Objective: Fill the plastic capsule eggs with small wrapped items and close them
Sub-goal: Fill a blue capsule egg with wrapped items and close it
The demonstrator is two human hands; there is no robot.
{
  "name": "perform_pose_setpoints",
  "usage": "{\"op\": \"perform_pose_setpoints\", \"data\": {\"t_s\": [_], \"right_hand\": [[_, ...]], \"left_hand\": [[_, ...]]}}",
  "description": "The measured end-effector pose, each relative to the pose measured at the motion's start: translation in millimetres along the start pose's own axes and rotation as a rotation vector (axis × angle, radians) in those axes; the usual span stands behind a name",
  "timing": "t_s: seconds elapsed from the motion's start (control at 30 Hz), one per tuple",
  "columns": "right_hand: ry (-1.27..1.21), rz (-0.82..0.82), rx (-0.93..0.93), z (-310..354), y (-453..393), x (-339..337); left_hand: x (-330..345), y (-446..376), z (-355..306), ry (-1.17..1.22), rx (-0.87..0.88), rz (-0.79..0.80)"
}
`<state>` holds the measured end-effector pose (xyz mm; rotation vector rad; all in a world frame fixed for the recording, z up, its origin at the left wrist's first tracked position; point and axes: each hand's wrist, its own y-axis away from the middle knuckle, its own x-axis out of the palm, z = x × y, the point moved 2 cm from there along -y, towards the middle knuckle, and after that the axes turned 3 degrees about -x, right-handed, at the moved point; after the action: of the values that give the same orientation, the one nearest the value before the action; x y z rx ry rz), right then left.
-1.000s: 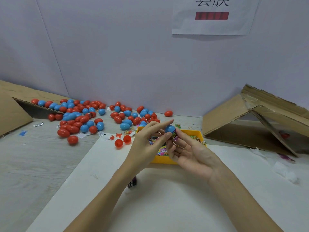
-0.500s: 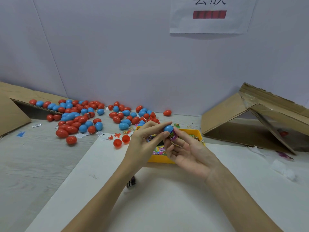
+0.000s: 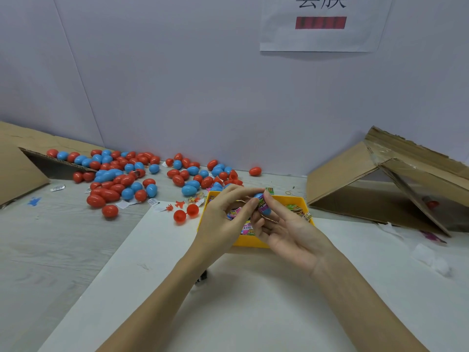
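Note:
My two hands meet above a yellow tray that holds several colourful wrapped items. Between them is a blue capsule egg with a bright wrapper showing at its seam. My left hand pinches the egg from the left with thumb and fingertips. My right hand lies palm up under it, its thumb and fingers curled round the egg. A red egg lies split open in two joined halves just left of the tray.
Several red and blue eggs lie heaped at the back left, spilling from a cardboard box. Another open cardboard box lies on its side at the right. A white board covers the table under my arms. Paper scraps lie about.
Both hands have drawn closer together round the blue egg, and the wrapper now sits deeper in it. The view has shifted slightly.

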<state>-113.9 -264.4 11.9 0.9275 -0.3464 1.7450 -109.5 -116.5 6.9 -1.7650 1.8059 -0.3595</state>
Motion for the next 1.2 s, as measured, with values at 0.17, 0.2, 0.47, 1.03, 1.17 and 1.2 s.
{"op": "perform_pose_setpoints", "data": {"t_s": [0.17,0.2,0.47,1.03,1.17,1.2], "right_hand": [[0.297,-0.007,-0.129,5.3,-1.1,-6.7],[0.349,-0.008,-0.151,5.1,-0.7,-7.3],[1.082,-0.350,-0.697,-4.8,2.7,-0.4],[1.246,-0.464,-0.941,-9.6,8.2,1.4],[1.263,-0.456,-0.945,-12.0,8.6,1.6],[1.262,-0.461,-0.947,-13.1,8.5,2.1]], "left_hand": [[-1.7,0.9,-2.6,-0.085,0.022,0.111],[-2.5,1.3,-3.7,-0.123,0.052,0.102],[-2.7,2.4,-4.4,-0.317,0.172,-0.007],[13.9,10.3,-9.6,-0.383,0.180,-0.174],[14.5,10.1,-10.9,-0.404,0.211,-0.180],[14.7,10.6,-11.1,-0.404,0.210,-0.191]]}}
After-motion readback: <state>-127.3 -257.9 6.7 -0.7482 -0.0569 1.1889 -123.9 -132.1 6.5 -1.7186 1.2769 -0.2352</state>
